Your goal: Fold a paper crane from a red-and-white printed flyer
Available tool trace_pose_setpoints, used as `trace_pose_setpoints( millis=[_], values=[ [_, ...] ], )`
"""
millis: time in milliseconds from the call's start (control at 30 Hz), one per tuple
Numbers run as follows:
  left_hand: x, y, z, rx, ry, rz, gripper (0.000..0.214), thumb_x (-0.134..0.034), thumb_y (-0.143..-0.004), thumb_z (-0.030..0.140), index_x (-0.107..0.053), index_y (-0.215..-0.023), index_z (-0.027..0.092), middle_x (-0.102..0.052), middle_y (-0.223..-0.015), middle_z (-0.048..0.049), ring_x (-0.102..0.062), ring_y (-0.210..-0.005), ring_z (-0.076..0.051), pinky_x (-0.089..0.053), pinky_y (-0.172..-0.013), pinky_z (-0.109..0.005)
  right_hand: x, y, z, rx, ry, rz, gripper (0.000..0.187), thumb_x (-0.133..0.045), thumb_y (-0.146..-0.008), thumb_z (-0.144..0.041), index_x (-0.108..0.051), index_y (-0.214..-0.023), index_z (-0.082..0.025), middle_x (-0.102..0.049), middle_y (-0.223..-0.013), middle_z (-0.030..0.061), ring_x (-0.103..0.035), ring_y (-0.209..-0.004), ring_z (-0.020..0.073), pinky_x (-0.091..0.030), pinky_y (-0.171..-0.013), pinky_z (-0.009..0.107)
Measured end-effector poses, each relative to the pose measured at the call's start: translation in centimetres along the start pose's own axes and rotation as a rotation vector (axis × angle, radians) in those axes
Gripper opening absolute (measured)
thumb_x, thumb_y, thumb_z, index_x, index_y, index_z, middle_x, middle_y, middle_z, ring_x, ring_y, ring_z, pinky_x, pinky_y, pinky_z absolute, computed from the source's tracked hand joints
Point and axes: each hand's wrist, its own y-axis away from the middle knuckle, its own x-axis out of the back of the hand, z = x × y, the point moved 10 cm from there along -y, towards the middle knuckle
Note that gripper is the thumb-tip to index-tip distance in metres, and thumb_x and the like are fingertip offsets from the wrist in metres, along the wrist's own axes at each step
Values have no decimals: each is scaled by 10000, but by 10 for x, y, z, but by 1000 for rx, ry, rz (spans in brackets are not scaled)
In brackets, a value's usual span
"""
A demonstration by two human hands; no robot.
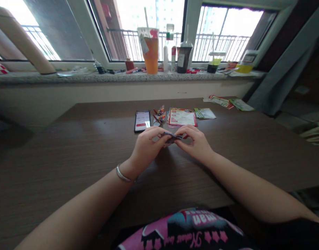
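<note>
Between both hands, just above the table, is a small folded piece of paper (172,139), dark bluish on top. My left hand (150,142) pinches its left end between thumb and fingers. The right end is pinched the same way by my right hand (193,140). Fingers cover much of the paper, so its full shape is hidden. Just beyond the hands lie several folded paper pieces (159,116) with printed patterns. To their right is a stack of printed cards (182,118) with red borders. A phone (142,121) with a lit screen lies left of the folded pieces.
Green-and-white leaflets (205,113) lie right of the cards, with more leaflets (222,101) near the table's far right edge. On the stone windowsill (97,79) stand an orange drink cup (151,52), a dark drink cup (184,57) and several bottles. A grey curtain (281,76) hangs at right.
</note>
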Motion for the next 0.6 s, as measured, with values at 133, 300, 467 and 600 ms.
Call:
trace_pose_setpoints(
  millis=[133,300,467,600],
  values=[
    [3,4,-11,124,145,30,109,-614,-834,247,-702,-840,184,-718,-848,-34,-653,-814,-177,-517,-775,-326,2,-3,2,-8,-132,18,112,-632,-816,-235,-653,-926,-225,-687,-978,48,-624,-949,174,-544,-729,302],
    [10,4,-9,135,166,83,108,-619,-818,208,-714,-868,197,-727,-840,-8,-664,-797,-159,-541,-778,-298,7,-9,1,-62,-160,31,106,-630,-819,-243,-679,-911,-221,-702,-968,46,-642,-946,181,-559,-741,321],
    [18,-2,-1,119,93,138,130,-612,-813,167,-718,-875,208,-730,-835,3,-667,-786,-149,-553,-763,-281,13,-21,1,-174,-95,21,77,-665,-788,-252,-704,-844,-215,-720,-878,28,-662,-815,168,-548,-663,294],
    [16,-2,-7,144,134,142,130,-598,-825,167,-711,-880,198,-729,-836,-3,-669,-783,-151,-551,-768,-284,12,-26,2,-223,-74,-18,40,-689,-768,-238,-708,-783,-206,-716,-769,7,-649,-686,144,-522,-600,270]
  ],
)
